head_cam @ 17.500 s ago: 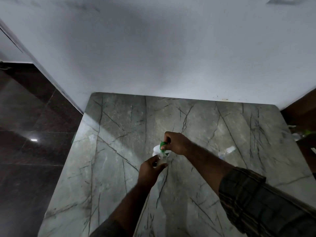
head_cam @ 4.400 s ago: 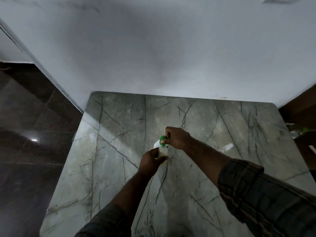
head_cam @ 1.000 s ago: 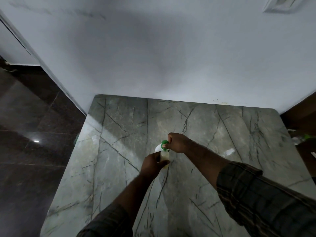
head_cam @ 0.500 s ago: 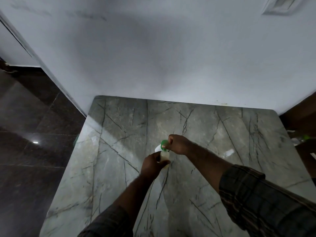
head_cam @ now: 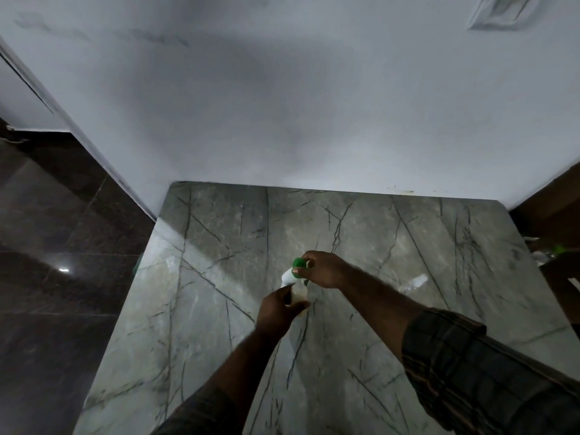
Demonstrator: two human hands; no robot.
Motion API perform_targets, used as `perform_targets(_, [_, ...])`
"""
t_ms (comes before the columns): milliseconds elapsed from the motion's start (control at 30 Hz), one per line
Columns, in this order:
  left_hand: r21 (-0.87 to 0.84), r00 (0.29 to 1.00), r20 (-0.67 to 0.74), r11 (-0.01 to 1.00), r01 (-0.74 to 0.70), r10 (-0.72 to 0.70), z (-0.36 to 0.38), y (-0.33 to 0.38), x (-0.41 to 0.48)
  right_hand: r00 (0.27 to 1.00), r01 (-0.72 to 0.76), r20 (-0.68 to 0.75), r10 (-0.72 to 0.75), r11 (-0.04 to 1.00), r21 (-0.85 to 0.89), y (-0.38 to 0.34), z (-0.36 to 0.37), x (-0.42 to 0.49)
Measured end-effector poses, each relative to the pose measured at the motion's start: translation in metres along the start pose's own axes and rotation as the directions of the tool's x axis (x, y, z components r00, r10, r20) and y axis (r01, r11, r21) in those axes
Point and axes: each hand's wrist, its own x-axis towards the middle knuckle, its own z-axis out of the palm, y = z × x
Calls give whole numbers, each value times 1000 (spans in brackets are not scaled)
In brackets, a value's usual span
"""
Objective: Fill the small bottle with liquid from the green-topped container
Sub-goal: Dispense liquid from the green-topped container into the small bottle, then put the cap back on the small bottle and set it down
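1. Our left hand [head_cam: 276, 312] was wrapped around the small bottle [head_cam: 299, 293], keeping it upright over the middle of the grey marble table [head_cam: 219, 309].
2. Our right hand [head_cam: 324, 270] pinched the green-topped container [head_cam: 293, 270], white body tipped right above the bottle's mouth.
3. Pale liquid showed inside the bottle; how full it was, we couldn't tell.
4. A clear plastic bottle [head_cam: 412, 284] lay on its side off to the right, well apart.
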Motion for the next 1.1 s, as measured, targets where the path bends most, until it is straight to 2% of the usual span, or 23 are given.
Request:
perform_targets(133, [-18, 1000, 10, 1000, -6, 6, -1, -4, 2, 998, -60, -3, 60, 998, 20, -2, 6, 2])
perform_targets(433, [-36, 1000, 15, 999, -21, 21, -8, -2, -2, 996, -90, -1, 90, 996, 21, -2, 4, -3])
perform_targets(467, [-40, 1000, 15, 999, -21, 22, -8, -2, -2, 995, -94, -34, 97, 993, 68, -1, 1, -7])
perform_targets(533, [-53, 1000, 15, 998, -20, 20, -7, -4, -3, 971, -86, -202, 124, 978, 188, 10, 1, -21])
perform_targets(600, [-70, 1000, -3, 997, -23, 23, -5, -9, -2, 879, -85, -419, 228, 939, 334, 36, 11, -43])
perform_targets(667, [-73, 1000, -14, 997, -17, 16, -3, -12, -2, 748, -134, -523, 408, 865, 483, 77, 31, -69])
perform_targets(800, [-77, 1000, -23, 997, -7, 5, 3, -12, -4, 466, -316, -506, 726, 671, 671, 166, 54, -113])
perform_targets(867, [-80, 1000, -22, 997, -4, 2, 6, -12, -7, 404, -358, -470, 784, 609, 708, 202, 54, -119])
perform_targets(933, [-85, 1000, -28, 996, 4, -6, 11, -12, -9, 430, -387, -470, 771, 627, 676, 227, 53, -115])
perform_targets(1100, [-86, 999, -30, 996, 19, -22, 18, -14, -13, 606, -407, -471, 641, 759, 509, 244, 56, -84])
